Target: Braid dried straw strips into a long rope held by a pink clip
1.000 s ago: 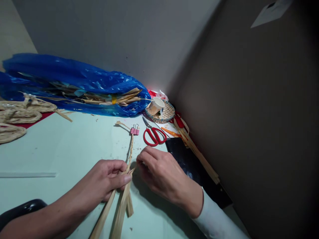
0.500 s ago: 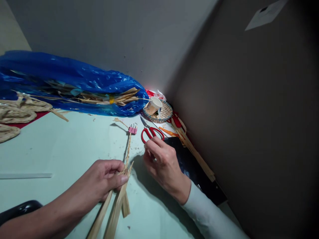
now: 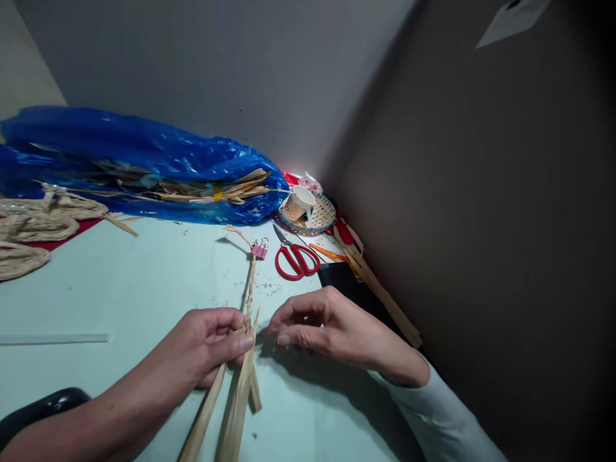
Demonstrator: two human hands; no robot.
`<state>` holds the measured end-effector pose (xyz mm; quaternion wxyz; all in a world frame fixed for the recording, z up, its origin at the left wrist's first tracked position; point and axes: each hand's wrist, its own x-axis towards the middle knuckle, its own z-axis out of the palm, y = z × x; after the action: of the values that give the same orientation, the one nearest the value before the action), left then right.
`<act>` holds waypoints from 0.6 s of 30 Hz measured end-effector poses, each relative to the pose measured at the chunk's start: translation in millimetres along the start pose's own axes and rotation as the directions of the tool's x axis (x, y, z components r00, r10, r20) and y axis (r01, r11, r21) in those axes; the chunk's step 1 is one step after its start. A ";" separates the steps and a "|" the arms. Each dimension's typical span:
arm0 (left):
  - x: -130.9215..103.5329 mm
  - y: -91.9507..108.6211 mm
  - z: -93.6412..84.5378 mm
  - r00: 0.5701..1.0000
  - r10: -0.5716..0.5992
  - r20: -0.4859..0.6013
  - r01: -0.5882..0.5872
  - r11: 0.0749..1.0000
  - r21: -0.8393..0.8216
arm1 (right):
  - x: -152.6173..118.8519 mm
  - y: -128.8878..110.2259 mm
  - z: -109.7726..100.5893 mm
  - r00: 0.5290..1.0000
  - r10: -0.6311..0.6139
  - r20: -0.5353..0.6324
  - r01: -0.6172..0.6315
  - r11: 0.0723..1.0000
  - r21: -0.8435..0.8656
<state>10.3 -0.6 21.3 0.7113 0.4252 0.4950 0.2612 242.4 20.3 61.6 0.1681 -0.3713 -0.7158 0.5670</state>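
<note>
My left hand (image 3: 216,343) is closed, with thumb and fingers pinching flat, straw-coloured fibre strips (image 3: 238,410) where they meet a thin braid (image 3: 251,285). Loose strip ends run down toward the front edge of the view, and one short tip points up beside the thumb. A pink binder clip (image 3: 259,251) grips the braid near its far end. Just right of the strips, my right hand (image 3: 327,327) hovers with fingers loosely curved and the thumb a little apart from them. Nothing shows between its fingers, and it does not touch the strips.
Red-handled scissors (image 3: 297,262) lie beyond my right hand, near a woven basket (image 3: 327,215) holding a paper cup (image 3: 299,202). A blue plastic bag (image 3: 158,138) with fibre bundles lines the wall. Coiled braids (image 3: 38,224) are at left; a black flat object (image 3: 341,282) lies at right.
My right hand has moved down from beside the scissors toward the strips, and turned so its thumb shows. The left hand keeps its pinch. The whole view has shifted slightly.
</note>
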 end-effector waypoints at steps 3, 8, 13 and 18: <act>0.4 -1.7 0.0 1.000 0.006 -0.002 -0.006 1.000 -0.009 | 8.5 5.6 14.7 0.997 0.068 -0.042 -0.068 0.998 0.015; 1.7 -3.4 -0.2 1.000 0.002 -0.018 -0.002 1.000 -0.017 | 15.9 2.9 37.0 0.975 0.004 -0.220 -0.001 1.000 0.013; 1.1 -5.6 -1.7 0.999 0.018 -0.028 -0.017 0.999 0.027 | 24.0 6.6 49.0 0.926 -0.023 -0.376 0.062 0.994 0.093; -2.5 -3.4 -2.3 1.000 0.002 -0.029 0.000 0.999 0.041 | 23.6 6.5 42.0 0.927 0.012 -0.374 0.057 0.984 0.172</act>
<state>7.1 -3.5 19.2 0.6950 0.4360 0.5104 0.2576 201.1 9.0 38.7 0.3405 -0.4475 -0.6210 0.5461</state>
